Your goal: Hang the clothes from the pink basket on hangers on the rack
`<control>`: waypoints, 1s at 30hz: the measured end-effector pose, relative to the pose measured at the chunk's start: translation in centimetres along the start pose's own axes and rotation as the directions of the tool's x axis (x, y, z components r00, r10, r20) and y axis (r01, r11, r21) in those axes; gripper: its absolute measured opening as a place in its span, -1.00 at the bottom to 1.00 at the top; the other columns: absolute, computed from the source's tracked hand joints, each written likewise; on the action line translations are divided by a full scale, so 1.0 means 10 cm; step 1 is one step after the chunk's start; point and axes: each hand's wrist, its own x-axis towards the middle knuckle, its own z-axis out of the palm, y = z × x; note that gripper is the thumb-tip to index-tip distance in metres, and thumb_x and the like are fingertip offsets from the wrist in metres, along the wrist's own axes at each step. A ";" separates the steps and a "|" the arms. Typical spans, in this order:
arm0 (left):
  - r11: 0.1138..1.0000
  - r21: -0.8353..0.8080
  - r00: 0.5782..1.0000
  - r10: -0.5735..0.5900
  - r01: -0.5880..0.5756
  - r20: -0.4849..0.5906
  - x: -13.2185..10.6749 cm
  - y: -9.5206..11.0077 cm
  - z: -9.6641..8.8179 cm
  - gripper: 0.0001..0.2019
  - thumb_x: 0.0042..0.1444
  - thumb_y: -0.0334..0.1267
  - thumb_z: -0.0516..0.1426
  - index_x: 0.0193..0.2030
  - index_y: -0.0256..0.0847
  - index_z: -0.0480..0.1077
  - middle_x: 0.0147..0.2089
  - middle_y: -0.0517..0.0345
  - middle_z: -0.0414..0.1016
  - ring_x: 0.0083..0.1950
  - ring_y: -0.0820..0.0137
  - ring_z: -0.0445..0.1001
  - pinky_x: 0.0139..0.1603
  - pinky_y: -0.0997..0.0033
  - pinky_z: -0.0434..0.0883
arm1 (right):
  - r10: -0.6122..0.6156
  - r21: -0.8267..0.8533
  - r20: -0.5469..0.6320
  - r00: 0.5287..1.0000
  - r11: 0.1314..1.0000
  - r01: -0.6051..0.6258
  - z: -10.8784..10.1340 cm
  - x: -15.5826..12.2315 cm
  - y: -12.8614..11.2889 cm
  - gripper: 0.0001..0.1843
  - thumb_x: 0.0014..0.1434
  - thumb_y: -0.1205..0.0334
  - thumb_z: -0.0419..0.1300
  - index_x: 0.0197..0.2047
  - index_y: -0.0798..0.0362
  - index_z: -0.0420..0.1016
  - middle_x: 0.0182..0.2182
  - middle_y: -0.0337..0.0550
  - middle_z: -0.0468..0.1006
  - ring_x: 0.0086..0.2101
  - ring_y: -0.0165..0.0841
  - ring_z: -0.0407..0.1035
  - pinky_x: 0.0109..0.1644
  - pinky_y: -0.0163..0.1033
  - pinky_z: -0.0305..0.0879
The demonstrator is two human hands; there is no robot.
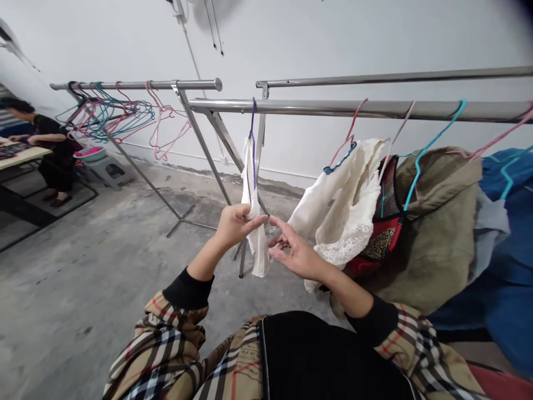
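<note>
A narrow white garment (260, 255) hangs edge-on from a purple hanger (252, 122) on the near rail. My left hand (236, 225) is closed on the garment partway down, thumb on the near side and the other fingers mostly hidden. Just right of the cloth is my right hand (300, 254), its fingers loosely bent and apart, with nothing seen in them. Its fingertips come close to my left thumb. Farther right, a cream lace-trimmed garment (345, 222) hangs from a pink hanger (347, 139).
The metal rail (308, 108) also carries a red patterned piece (381, 239), an olive garment (441, 222) and blue clothing (499, 278). Several bare hangers (120, 119) crowd a second rack at left. Beyond it, a person (45, 139) sits at a table (20, 155).
</note>
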 end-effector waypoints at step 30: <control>0.920 -0.375 0.942 0.222 -0.117 0.251 -0.49 0.31 0.69 -0.78 0.13 -0.21 0.23 -0.48 -0.22 0.35 -0.49 0.20 0.43 -0.45 0.49 0.40 -0.41 0.51 0.36 | 0.009 0.024 -0.046 0.999 1.000 -0.007 0.07 -0.31 0.63 -0.39 0.12 0.04 0.28 0.19 0.08 0.34 0.11 0.03 0.45 0.09 -0.20 0.34 0.23 -0.01 0.22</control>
